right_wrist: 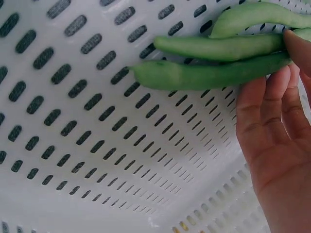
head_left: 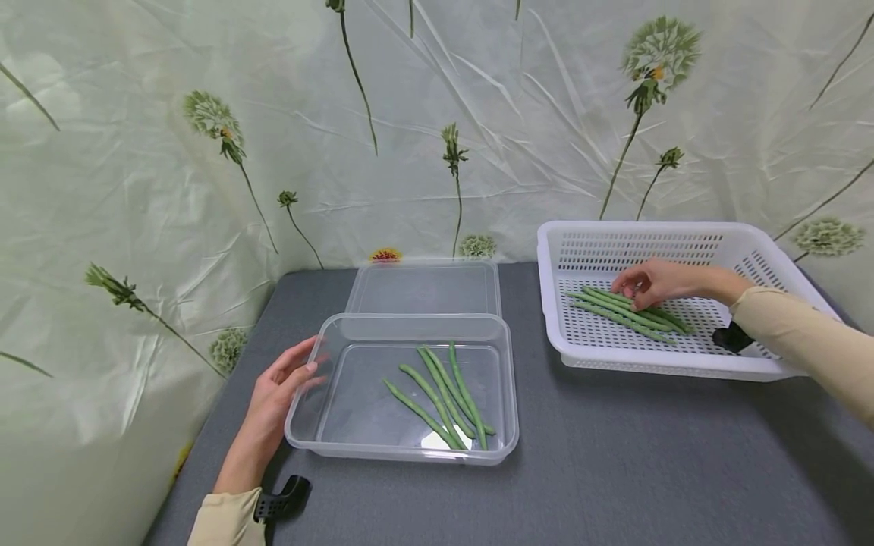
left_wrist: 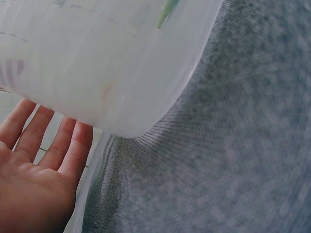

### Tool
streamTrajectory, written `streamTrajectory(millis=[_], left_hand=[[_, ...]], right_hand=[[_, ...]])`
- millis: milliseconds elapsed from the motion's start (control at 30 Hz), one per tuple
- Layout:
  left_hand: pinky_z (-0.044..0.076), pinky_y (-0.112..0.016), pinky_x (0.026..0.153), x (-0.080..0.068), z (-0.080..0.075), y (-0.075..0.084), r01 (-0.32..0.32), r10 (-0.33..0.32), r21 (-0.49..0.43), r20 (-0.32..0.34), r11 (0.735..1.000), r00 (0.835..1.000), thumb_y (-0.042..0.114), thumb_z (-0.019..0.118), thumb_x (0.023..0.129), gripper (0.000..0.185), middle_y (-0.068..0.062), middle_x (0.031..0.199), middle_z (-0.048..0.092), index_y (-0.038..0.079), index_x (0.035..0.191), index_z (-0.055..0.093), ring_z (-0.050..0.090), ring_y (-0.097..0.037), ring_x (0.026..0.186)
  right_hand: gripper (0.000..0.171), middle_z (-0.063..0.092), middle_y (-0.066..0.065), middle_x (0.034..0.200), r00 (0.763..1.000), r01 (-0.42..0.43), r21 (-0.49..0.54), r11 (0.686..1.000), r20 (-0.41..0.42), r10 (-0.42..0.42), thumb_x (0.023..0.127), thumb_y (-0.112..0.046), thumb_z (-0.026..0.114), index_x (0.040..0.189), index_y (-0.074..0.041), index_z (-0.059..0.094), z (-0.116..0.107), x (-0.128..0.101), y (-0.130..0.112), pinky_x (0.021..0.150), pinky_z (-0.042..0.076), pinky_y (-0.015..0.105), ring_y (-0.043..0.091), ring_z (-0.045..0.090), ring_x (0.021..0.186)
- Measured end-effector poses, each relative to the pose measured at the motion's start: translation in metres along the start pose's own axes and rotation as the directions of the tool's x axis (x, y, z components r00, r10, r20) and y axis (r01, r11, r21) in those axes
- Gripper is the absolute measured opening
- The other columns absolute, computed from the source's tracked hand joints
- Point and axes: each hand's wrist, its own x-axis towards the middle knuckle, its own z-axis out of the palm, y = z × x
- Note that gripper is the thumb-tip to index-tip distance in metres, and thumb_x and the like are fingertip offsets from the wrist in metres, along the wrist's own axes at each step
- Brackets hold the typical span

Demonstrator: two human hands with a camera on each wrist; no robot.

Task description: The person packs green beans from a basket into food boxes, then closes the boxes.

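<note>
Grey cloth table (head_left: 614, 455), floral sheet behind. Left hand (head_left: 276, 402), fingers straight, rests flat against the left wall of the clear container (head_left: 403, 447) near the table's front-left; four beans inside. Right hand (head_left: 649, 282) reaches into the white basket (head_left: 683, 235) at the right edge, fingertips curling onto the green beans (head_left: 624, 309). Best to pinch one bean mid-length and lift clear of the heap.

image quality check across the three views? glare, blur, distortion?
Head view: even soft light, wide-angle bowing at the edges, small glare patch on the clear container floor. Left wrist view: container wall fills the frame, milky and out of focus; left hand soft. Right wrist view: beans and basket fairly sharp; right hand slightly soft.
</note>
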Motion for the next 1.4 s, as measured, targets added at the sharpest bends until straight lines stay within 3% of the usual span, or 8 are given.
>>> streamTrajectory(millis=[200, 433, 900, 1167, 1400], left_hand=[[0.052, -0.028, 0.09, 0.0, 0.001, -0.001, 0.008, -0.008, 0.011, -0.003, 1.0, 1.0, 0.017, 0.057, 0.102, 0.049, -0.001, 0.142, 0.051, 0.004, 0.147, 0.043, 0.056, -0.01, 0.121], [0.052, -0.028, 0.09, 0.0, 0.001, 0.0, -0.005, 0.005, 0.011, -0.003, 1.0, 1.0, 0.017, 0.057, 0.102, 0.049, -0.002, 0.143, 0.05, 0.004, 0.147, 0.043, 0.056, -0.01, 0.121], [0.052, -0.028, 0.09, 0.0, 0.0, 0.001, -0.002, 0.002, 0.016, -0.002, 1.0, 1.0, 0.017, 0.057, 0.102, 0.049, -0.001, 0.142, 0.051, 0.004, 0.147, 0.043, 0.056, -0.01, 0.121], [0.052, -0.027, 0.09, 0.0, 0.0, 0.002, 0.005, -0.005, 0.017, -0.008, 1.0, 1.0, 0.018, 0.057, 0.102, 0.05, -0.002, 0.142, 0.05, 0.004, 0.147, 0.043, 0.056, -0.01, 0.122], [0.051, -0.027, 0.091, 0.0, 0.0, 0.001, 0.004, -0.004, 0.016, -0.002, 1.0, 1.0, 0.018, 0.057, 0.102, 0.05, -0.003, 0.144, 0.049, 0.005, 0.148, 0.042, 0.055, -0.01, 0.122]], right_hand=[[0.04, 0.053, 0.01, 0.095, 1.0, 0.008, 0.033, 0.999, 0.015, -0.008, 0.087, 0.0, 0.069, 0.124, 0.005, 0.056, -0.002, -0.004, 0.001, 0.06, 0.049, 0.028, 0.017, 0.051, 0.075], [0.042, 0.053, 0.014, 0.103, 0.999, 0.027, 0.054, 0.998, -0.038, -0.025, 0.09, 0.002, 0.064, 0.13, 0.008, 0.052, -0.013, -0.014, -0.006, 0.062, 0.052, 0.031, 0.018, 0.053, 0.076], [0.045, 0.06, 0.02, 0.107, 0.991, 0.086, 0.011, 0.996, -0.104, -0.085, 0.094, 0.0, 0.062, 0.135, 0.013, 0.047, -0.024, -0.03, -0.031, 0.066, 0.056, 0.034, 0.017, 0.06, 0.079], [0.047, 0.06, 0.022, 0.118, 0.965, 0.134, -0.019, 0.991, -0.223, -0.135, 0.097, -0.004, 0.061, 0.138, 0.01, 0.045, -0.018, -0.039, -0.052, 0.073, 0.057, 0.032, 0.015, 0.064, 0.087], [0.042, 0.06, 0.018, 0.108, 0.946, 0.199, -0.01, 0.98, -0.259, -0.194, 0.098, -0.002, 0.058, 0.137, 0.006, 0.046, -0.006, -0.047, -0.074, 0.075, 0.057, 0.031, 0.02, 0.063, 0.08]])
